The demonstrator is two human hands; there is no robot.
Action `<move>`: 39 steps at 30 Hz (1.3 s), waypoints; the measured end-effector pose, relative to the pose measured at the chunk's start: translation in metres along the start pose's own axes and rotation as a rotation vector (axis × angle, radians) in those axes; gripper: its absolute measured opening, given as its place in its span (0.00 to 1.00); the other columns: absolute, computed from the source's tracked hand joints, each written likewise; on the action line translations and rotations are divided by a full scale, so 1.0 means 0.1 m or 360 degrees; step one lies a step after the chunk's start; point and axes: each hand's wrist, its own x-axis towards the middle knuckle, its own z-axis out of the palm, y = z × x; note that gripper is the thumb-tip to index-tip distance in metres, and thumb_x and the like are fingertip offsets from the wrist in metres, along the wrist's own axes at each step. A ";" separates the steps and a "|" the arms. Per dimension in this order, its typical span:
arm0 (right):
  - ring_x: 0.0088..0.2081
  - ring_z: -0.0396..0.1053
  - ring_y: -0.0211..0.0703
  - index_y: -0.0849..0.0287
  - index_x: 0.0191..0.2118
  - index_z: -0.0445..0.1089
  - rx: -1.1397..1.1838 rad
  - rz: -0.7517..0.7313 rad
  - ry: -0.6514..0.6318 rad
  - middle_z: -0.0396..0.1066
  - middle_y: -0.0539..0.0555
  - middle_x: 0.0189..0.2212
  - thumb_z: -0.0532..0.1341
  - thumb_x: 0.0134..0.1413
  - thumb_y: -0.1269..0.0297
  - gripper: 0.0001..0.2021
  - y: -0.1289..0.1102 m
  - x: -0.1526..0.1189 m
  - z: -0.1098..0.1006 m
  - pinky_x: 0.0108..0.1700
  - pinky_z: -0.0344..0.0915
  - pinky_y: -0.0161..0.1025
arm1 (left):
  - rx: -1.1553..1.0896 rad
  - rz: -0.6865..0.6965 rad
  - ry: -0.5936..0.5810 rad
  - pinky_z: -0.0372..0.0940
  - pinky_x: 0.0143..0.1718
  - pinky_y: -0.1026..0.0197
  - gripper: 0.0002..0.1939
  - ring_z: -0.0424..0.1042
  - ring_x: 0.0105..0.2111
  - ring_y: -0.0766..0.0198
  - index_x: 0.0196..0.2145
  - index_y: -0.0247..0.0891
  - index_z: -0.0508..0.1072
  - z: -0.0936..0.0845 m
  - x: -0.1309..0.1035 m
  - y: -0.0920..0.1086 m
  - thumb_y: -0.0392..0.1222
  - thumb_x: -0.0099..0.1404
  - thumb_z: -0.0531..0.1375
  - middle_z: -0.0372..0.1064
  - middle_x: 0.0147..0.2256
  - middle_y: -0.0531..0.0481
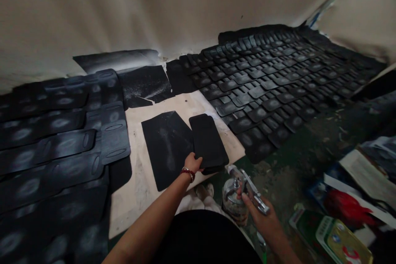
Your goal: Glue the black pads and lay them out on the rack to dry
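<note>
My left hand grips the near left edge of a stack of black panels with rounded corners, its fingers partly hidden at the edge. The stack overlaps a larger black sheet lying on the pale board. To the right, my right hand is closed around the handle of a metal spray gun. A cup with a stained outside hangs below the gun, whose nozzle points toward the stack.
Overlapping black panels cover the left side and the right side. Pale sheeting rises behind. At lower right are a green and yellow tin, a red item and scraps on the floor.
</note>
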 end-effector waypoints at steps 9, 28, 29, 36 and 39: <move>0.44 0.70 0.53 0.63 0.42 0.74 0.0005 -0.0033 0.0070 0.75 0.59 0.39 0.63 0.49 0.52 0.20 -0.12 0.03 -0.02 0.46 0.67 0.43 | -0.0307 -0.0145 -0.0182 0.65 0.17 0.66 0.07 0.69 0.16 0.65 0.39 0.35 0.58 0.05 -0.22 -0.10 0.35 0.64 0.55 0.68 0.21 0.49; 0.47 0.69 0.54 0.62 0.44 0.73 -0.0077 -0.0040 0.0089 0.74 0.58 0.42 0.64 0.49 0.52 0.20 -0.15 0.07 -0.03 0.46 0.68 0.41 | -0.0443 -0.0111 -0.0220 0.63 0.16 0.69 0.05 0.70 0.16 0.66 0.36 0.37 0.57 0.01 -0.24 -0.08 0.35 0.65 0.53 0.67 0.21 0.51; 0.48 0.69 0.54 0.62 0.44 0.73 -0.0085 -0.0024 0.0072 0.74 0.58 0.42 0.64 0.48 0.53 0.20 -0.13 0.07 -0.05 0.46 0.68 0.41 | -0.0448 -0.0099 -0.0196 0.63 0.15 0.69 0.05 0.71 0.16 0.66 0.37 0.37 0.56 0.01 -0.22 -0.07 0.35 0.65 0.53 0.67 0.22 0.52; 0.45 0.71 0.54 0.60 0.40 0.74 -0.0183 0.0023 0.0048 0.75 0.57 0.39 0.63 0.47 0.52 0.18 -0.06 -0.02 -0.20 0.48 0.69 0.43 | -0.0255 0.0104 -0.0007 0.59 0.12 0.73 0.14 0.68 0.13 0.70 0.45 0.35 0.58 0.07 -0.21 -0.04 0.30 0.62 0.54 0.60 0.26 0.56; 0.48 0.69 0.58 0.56 0.33 0.76 -0.0569 -0.0160 0.0089 0.75 0.57 0.36 0.61 0.44 0.52 0.14 0.01 -0.06 -0.32 0.50 0.67 0.46 | -0.0444 0.0230 -0.0004 0.60 0.14 0.74 0.19 0.69 0.14 0.71 0.52 0.36 0.58 0.07 -0.26 -0.08 0.30 0.63 0.52 0.61 0.27 0.55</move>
